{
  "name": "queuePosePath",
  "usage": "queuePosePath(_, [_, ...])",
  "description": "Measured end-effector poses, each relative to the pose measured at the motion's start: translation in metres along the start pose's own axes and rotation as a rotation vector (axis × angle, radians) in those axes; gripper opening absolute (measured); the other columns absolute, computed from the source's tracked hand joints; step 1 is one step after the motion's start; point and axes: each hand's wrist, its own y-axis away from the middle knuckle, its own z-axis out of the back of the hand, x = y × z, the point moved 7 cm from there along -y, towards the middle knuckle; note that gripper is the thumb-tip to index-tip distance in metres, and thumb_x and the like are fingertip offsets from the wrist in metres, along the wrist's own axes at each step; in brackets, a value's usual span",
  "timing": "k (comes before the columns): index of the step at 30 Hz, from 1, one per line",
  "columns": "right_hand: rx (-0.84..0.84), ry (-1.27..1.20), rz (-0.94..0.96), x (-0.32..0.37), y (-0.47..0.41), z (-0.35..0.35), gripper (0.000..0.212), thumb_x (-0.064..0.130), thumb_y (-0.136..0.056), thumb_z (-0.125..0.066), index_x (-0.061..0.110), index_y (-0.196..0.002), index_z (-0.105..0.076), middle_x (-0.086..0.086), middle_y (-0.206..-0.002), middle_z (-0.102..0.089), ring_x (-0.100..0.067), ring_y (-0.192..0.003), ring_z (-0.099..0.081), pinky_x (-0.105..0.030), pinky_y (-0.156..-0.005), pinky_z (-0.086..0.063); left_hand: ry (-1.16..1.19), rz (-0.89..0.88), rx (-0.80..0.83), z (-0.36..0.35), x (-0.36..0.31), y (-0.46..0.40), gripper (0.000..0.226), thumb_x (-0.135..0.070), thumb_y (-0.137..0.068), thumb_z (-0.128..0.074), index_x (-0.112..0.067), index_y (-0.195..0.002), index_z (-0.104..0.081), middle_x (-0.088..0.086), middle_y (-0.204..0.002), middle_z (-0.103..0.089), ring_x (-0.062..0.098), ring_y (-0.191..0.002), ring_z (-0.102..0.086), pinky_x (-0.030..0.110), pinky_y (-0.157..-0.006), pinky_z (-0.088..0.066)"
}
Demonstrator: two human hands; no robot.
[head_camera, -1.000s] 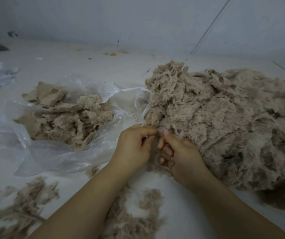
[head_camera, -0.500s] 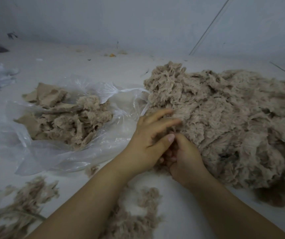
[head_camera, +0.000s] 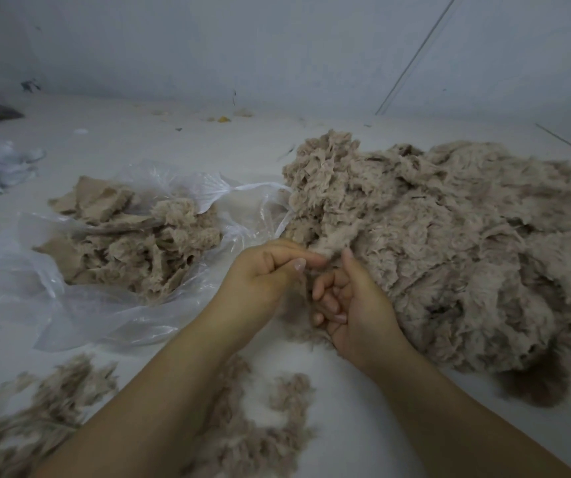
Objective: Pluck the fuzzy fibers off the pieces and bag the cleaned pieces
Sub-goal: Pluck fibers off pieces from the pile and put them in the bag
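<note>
Beige fuzzy pile (head_camera: 449, 243) lies right of the plastic bag (head_camera: 111, 298). Left hand (head_camera: 263, 274) pinches fibers at its near edge, to pluck; right hand (head_camera: 353, 305), fingers curled, seemingly steadies a piece.

Nothing readable here, no text or labels (not even on the plastic bag (head_camera: 111, 294)).

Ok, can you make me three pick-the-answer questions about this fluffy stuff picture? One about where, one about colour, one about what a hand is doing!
1. Where does the clear plastic bag lie? A) left of the hands B) right of the big pile C) on the wall
2. What colour is the big fuzzy pile? A) green B) beige-brown C) red
3. What does the left hand do? A) lies flat B) pinches fuzz C) holds scissors

A: the bag spreads out left.
B: the pile looks tan.
B: thumb and finger meet on fuzz.
</note>
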Motion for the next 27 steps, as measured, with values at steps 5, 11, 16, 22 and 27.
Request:
queuePosePath(5, [-0.001,0.006,0.015,0.001,0.000,0.001,0.062,0.065,-0.074,-0.049,0.008,-0.054,-0.060,0.000,-0.041,-0.031,-0.008,-0.033,-0.034,-0.024,-0.044,-0.039,-0.025,0.002,-0.045,0.021,0.012,0.009,0.025,0.002,-0.090,-0.062,-0.015,-0.084,-0.079,0.005,-0.091,-0.072,0.019,-0.091,-0.067,0.026,-0.085,-0.052])
queuePosePath(11, [0.003,0.051,0.050,0.001,0.000,0.001,0.052,0.062,-0.065,-0.068,0.011,-0.056,-0.062,0.001,-0.043,-0.032,-0.008,-0.037,-0.035,-0.024,-0.047,-0.041,-0.654,-0.520,-0.128,0.008,-0.022,0.023,0.009,-0.005,-0.077,-0.078,-0.013,-0.077,-0.079,-0.005,-0.077,-0.070,0.004,-0.077,-0.064,0.012,-0.071,-0.049])
queuePosePath(16, [-0.019,0.068,0.074,0.001,-0.001,0.001,0.040,0.054,-0.066,-0.072,0.017,-0.052,-0.063,0.002,-0.045,-0.036,-0.008,-0.038,-0.035,-0.022,-0.045,-0.041,-0.942,-0.734,0.034,-0.008,-0.017,0.027,0.020,0.016,-0.069,-0.067,-0.002,-0.061,-0.066,0.008,-0.065,-0.059,0.024,-0.064,-0.056,0.032,-0.057,-0.046])
queuePosePath(22, [0.003,0.179,0.097,0.001,-0.003,-0.001,0.038,0.046,-0.072,-0.070,0.020,-0.053,-0.051,0.002,-0.048,-0.031,-0.009,-0.041,-0.031,-0.023,-0.045,-0.039,-1.014,-0.770,0.126,-0.016,-0.020,0.030,0.031,0.020,-0.066,-0.057,-0.007,-0.054,-0.048,0.006,-0.062,-0.043,0.020,-0.061,-0.039,0.024,-0.061,-0.022])
queuePosePath(27, [0.040,0.252,0.096,0.002,0.000,-0.006,0.038,0.050,-0.068,-0.071,0.019,-0.057,-0.051,0.002,-0.050,-0.031,-0.010,-0.045,-0.032,-0.023,-0.046,-0.041,-1.022,-0.813,-0.023,-0.011,-0.026,0.033,0.027,0.015,-0.076,-0.047,-0.005,-0.059,-0.051,0.009,-0.065,-0.044,0.019,-0.064,-0.033,0.030,-0.055,-0.026])
